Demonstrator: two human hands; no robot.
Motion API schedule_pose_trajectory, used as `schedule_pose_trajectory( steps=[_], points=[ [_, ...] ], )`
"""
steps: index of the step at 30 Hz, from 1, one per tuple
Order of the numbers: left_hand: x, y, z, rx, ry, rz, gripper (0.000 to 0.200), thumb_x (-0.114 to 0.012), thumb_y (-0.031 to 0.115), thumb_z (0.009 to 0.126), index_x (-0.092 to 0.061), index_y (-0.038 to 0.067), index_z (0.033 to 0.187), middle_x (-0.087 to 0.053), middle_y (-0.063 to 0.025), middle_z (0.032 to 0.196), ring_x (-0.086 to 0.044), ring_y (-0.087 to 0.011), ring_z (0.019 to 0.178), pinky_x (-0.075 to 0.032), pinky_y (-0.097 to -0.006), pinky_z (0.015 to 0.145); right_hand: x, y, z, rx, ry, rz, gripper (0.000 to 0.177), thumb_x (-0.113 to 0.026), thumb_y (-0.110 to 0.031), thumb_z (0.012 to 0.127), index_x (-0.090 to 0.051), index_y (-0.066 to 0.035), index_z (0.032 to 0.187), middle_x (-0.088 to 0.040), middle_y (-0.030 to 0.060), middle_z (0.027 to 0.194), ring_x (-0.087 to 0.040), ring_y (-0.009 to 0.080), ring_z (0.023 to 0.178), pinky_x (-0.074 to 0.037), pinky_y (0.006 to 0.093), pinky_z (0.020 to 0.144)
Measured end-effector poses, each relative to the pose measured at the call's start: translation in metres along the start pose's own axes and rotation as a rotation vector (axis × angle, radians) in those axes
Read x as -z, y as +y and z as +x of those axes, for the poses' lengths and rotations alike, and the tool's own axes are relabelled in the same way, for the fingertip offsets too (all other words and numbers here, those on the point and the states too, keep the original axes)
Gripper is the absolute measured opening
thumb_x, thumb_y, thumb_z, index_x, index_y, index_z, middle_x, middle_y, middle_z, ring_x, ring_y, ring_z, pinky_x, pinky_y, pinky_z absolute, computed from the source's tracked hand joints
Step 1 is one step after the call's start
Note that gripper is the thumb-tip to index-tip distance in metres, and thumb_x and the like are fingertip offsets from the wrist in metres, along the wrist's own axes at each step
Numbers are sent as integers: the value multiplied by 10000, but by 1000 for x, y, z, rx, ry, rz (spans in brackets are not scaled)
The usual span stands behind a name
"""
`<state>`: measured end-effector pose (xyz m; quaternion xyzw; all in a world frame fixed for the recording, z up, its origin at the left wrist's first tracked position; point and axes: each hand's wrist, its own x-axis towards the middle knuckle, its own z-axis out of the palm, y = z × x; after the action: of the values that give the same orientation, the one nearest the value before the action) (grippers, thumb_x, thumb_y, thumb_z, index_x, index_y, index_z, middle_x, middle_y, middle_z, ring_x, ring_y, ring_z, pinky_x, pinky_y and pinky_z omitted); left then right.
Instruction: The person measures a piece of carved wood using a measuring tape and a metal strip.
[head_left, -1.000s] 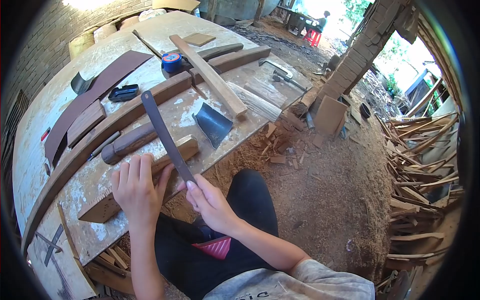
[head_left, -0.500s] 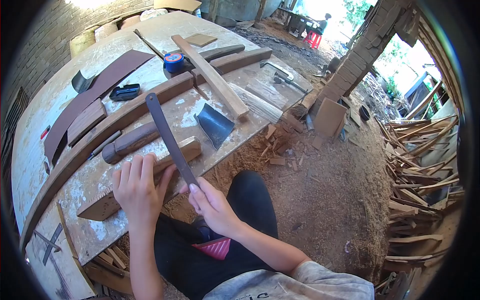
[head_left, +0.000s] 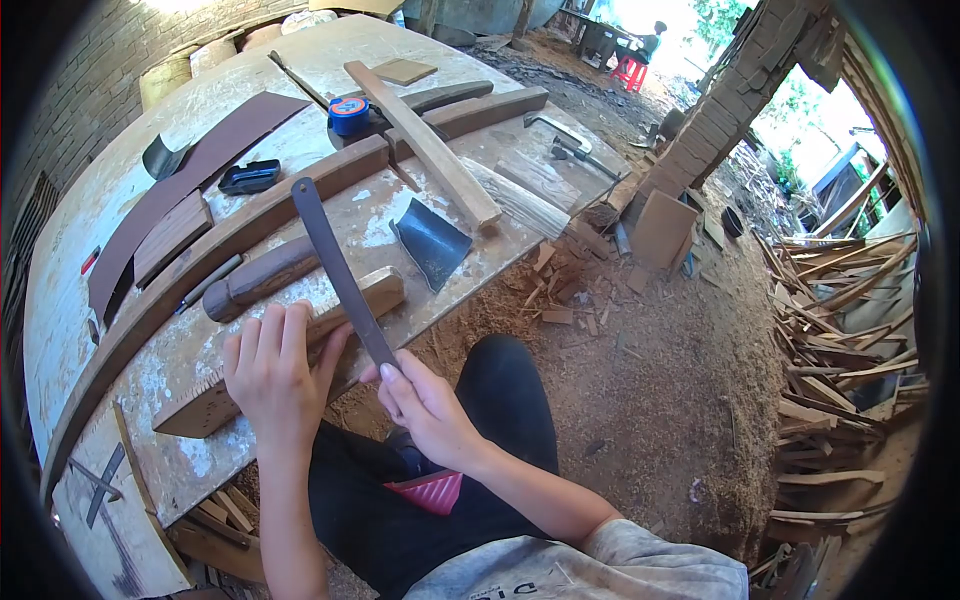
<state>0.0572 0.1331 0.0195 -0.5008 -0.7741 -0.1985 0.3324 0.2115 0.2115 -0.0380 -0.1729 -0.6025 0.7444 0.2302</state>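
My left hand [head_left: 272,365] is wrapped over a wooden block [head_left: 200,408] lying near the table's front edge. In my right hand [head_left: 425,405] is the lower end of a long flat dark metal strip [head_left: 335,255], which slants up and left across the block. Just behind the block lies a dark wooden mallet-like piece [head_left: 262,280]. A curved dark metal sheet [head_left: 432,243] rests to the right of the strip. Behind them a long curved wooden beam [head_left: 290,193] runs over the table [head_left: 395,45].
A blue tape measure [head_left: 348,115], a black tray [head_left: 249,177], a pale wooden bar [head_left: 425,150] and a clamp [head_left: 570,145] lie on the table. Wood scraps [head_left: 840,370] are piled at right. A person [head_left: 652,40] is far off near a red stool [head_left: 630,72].
The view has shifted very slightly. Both hands, the strip and the block hold nearly the same positions.
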Motion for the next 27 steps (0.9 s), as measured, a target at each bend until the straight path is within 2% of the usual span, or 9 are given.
schedule_pose_trajectory(
  steps=[5, 10, 15, 27],
  points=[
    [-1, 0, 0, 0, 8, 26, 364, -821, 383, 824, -652, 114, 1002, -592, -15, 889, -586, -206, 836, -415, -365, 762, 1, 0, -4, -45, 23, 56, 275, -383, -235, 1147, -568, -40, 1205, -408, -41, 759, -356, 41, 653, -305, 210, 578],
    [0, -2, 0, 13, -28, -28, 376, -829, 375, 809, -648, 108, 1001, -637, -38, 948, -628, -242, 902, -437, -384, 773, -3, 6, -3, -53, 45, 79, 251, -409, -232, 1146, -578, -52, 1192, -398, -58, 704, -372, 32, 607, -329, 219, 545],
    [-2, -7, -4, 40, -28, -6, 374, -820, 410, 803, -667, 132, 1002, -639, -18, 925, -621, -220, 866, -426, -370, 772, -6, 5, -3, -37, 60, 26, 268, -390, -237, 1151, -572, -46, 1190, -475, -27, 760, -420, 25, 578, -350, 188, 516],
    [-5, -10, -6, 24, -1, -41, 387, -823, 410, 801, -674, 117, 1004, -613, -19, 902, -603, -213, 840, -413, -362, 760, -9, -4, -1, -71, 55, -28, 273, -395, -213, 1148, -579, -19, 1203, -523, -12, 743, -458, 25, 542, -371, 195, 496]
  ],
)
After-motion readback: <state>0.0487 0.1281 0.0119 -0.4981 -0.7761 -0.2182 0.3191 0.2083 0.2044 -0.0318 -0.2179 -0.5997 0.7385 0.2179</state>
